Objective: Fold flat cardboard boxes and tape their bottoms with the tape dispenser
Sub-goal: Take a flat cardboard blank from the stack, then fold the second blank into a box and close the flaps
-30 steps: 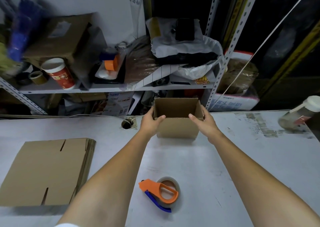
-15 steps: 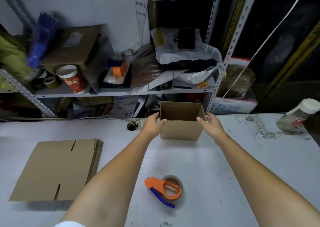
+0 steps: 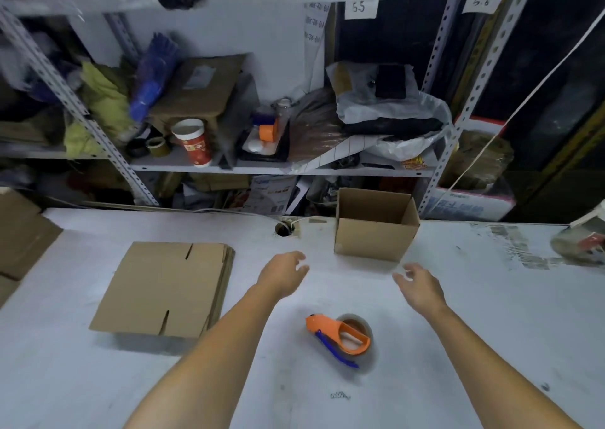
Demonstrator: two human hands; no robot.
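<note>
Well, left hand (image 3: 281, 274) and right hand (image 3: 420, 286) slack-fingered, empty, near squared brown cardboard box (image 3: 373, 240).

An open brown box (image 3: 376, 232) stands upright at the far edge of the white table (image 3: 491, 330), and both hands are held out over the table just in front of it, holding nothing: the left hand (image 3: 283, 276) off to the box's left and the right hand (image 3: 420, 286) near its right corner, each with loose fingers. A pile of flat boxes (image 3: 163, 291) lies toward the left edge, and the orange tape dispenser (image 3: 340, 338) lies on its side closer to the near edge, between the two arms. Behind the far edge is a messy shelf (image 3: 229, 167) with a red cup (image 3: 195, 143) on it
</note>
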